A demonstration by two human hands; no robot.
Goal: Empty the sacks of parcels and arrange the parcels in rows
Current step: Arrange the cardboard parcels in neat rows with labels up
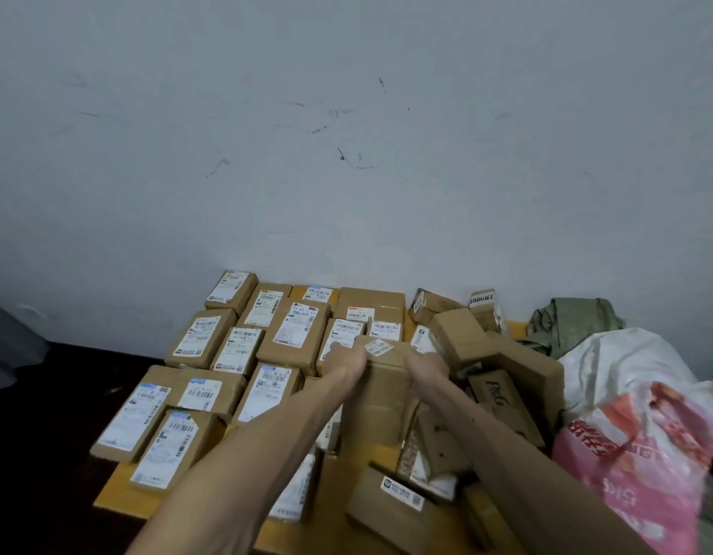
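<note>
Head view, hands: my left hand (345, 360) and right hand (427, 364) each grip a far corner of the long box (381, 398).
Box: over the bench (118, 498), between tidy rows (234, 350) and loose pile (503, 378).
Placing: I'd set it square against the last row, label up.

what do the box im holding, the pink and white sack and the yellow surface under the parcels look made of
Box, gripped by left hand and right hand: matte brown cardboard, creased edges, paper label. Pink and white sack: probably woven plastic, crinkled, faint sheen, printed. Yellow surface: smooth, perhaps wood or laminate; unclear.
</note>
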